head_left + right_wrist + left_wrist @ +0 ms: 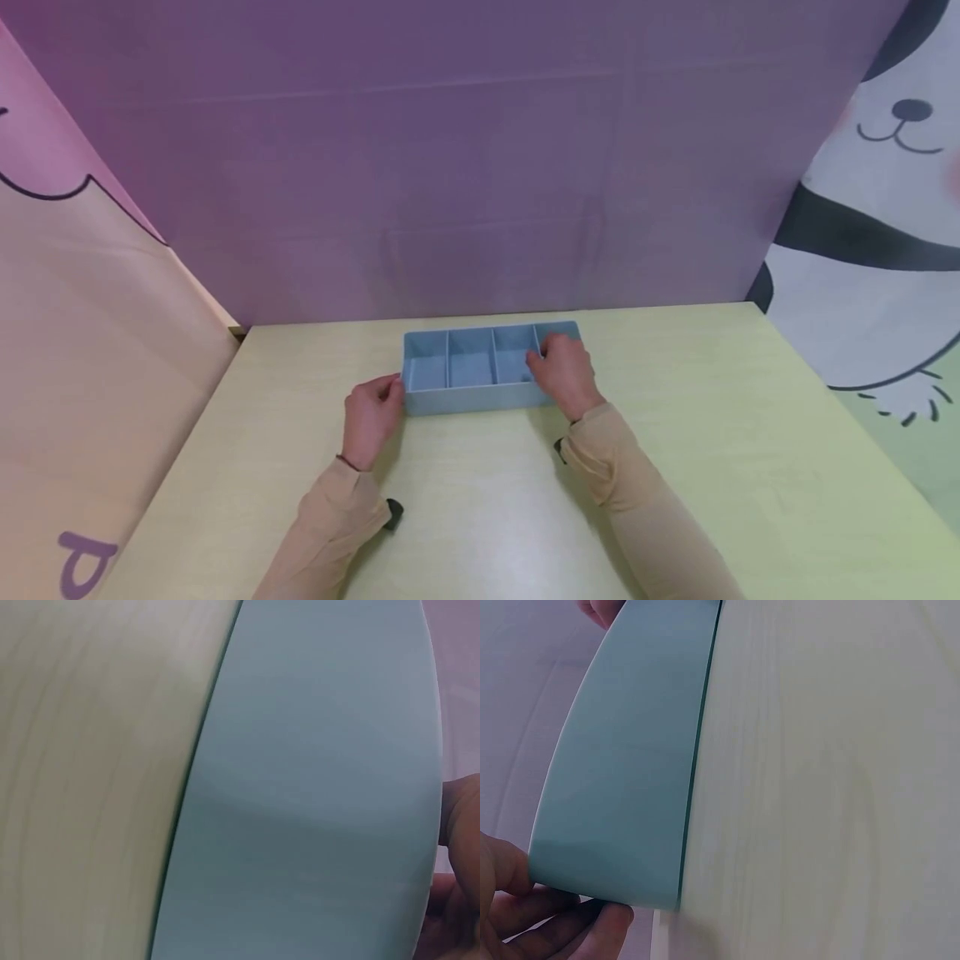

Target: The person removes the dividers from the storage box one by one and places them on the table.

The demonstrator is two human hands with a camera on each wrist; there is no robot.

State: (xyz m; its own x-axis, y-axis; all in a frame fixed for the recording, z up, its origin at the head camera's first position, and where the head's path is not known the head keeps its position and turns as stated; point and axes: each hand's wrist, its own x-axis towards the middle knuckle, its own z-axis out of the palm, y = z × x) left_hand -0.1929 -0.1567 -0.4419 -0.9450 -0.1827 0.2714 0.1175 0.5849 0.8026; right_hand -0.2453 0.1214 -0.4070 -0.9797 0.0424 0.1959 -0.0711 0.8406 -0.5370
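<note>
A light blue tray with several compartments in a row lies near the table's back edge. At its left end, my left hand holds the corner with bent fingers; in the left wrist view the fingertips touch the tray's end wall. My right hand reaches over the front wall at the right end, its fingers bent down in the compartments. The tray's front wall hides most of that hand in the right wrist view, so what it holds is hidden. A small dark spot shows near the third compartment's front.
The pale wooden table extends around the tray. Behind it hangs a purple backdrop. Printed sheets stand at both sides, with a panda on the right one. Each wrist has a dark object at the sleeve.
</note>
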